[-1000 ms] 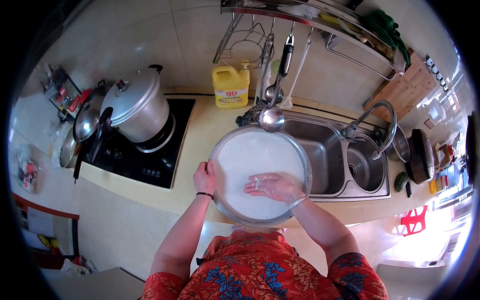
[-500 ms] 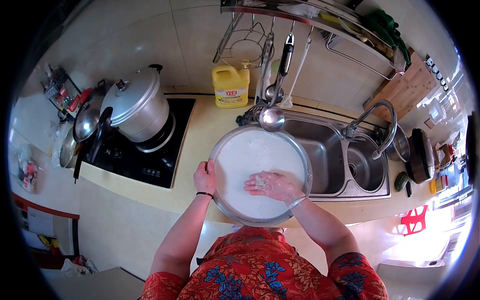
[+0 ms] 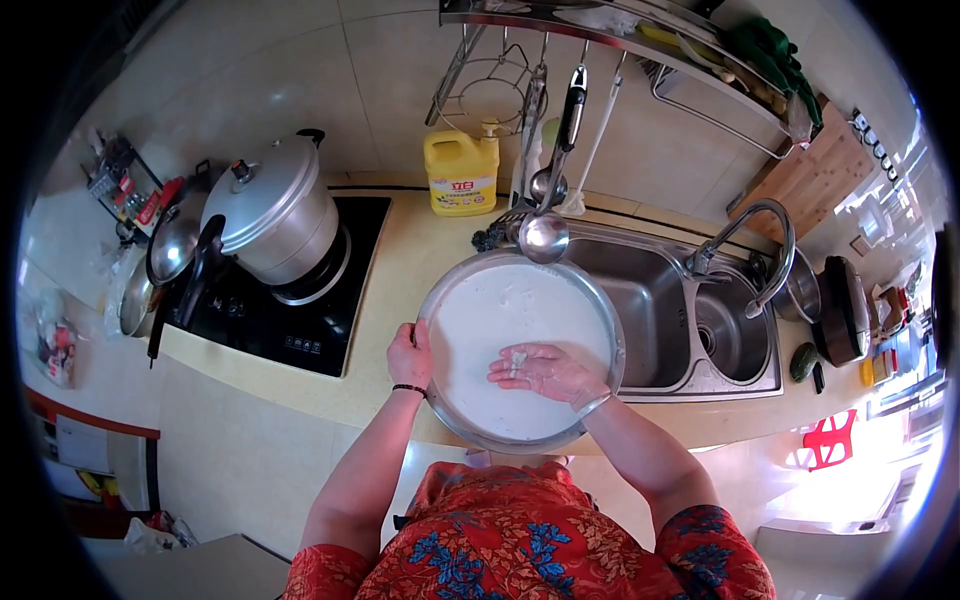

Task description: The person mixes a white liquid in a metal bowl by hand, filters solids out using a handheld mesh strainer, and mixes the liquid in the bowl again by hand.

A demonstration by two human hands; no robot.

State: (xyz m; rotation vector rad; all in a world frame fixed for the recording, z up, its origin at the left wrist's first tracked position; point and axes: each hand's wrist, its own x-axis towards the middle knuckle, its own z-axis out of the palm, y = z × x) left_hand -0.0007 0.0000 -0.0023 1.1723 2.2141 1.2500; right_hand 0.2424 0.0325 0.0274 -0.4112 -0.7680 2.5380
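A wide metal basin (image 3: 436, 409) full of milky white liquid (image 3: 500, 310) rests at the counter's front edge. My left hand (image 3: 409, 356) is closed round the basin's left rim. Over the liquid, my right hand (image 3: 543, 373) lies palm up with its fingers stretched out to the left. Wet white bits cling to its palm and fingers; nothing is gripped. A few small specks and bubbles float on the liquid near the far side.
A large lidded pot (image 3: 275, 215) stands on the black cooktop (image 3: 322, 345) to the left. Behind the basin are a yellow detergent jug (image 3: 462, 170) and a hanging ladle (image 3: 544, 238). The double sink (image 3: 640, 320) with its faucet (image 3: 785, 235) adjoins on the right.
My right hand stays over the basin, its fingers shifting slightly. The white bits on it lie a little differently. My left hand has kept its hold on the rim.
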